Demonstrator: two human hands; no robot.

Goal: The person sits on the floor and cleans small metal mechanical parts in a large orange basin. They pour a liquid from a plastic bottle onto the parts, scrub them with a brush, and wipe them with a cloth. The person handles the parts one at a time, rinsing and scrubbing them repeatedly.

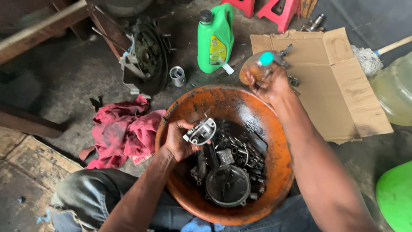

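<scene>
My left hand (177,141) holds a small grey metal engine part (200,131) over the near-left side of an orange plastic basin (274,161). Several oily metal parts (229,165) and a round black cover lie in the basin. Beyond the basin's far rim, my right hand (271,83) grips a clear plastic bottle (256,68) with a teal cap, holding brownish liquid.
A red rag (122,133) lies left of the basin. A green oil jug (214,36), a metal piston (177,76) and a brake drum assembly (146,56) stand behind. Flattened cardboard (339,81) covers the floor at right, beside a large clear container (395,88) and a mop.
</scene>
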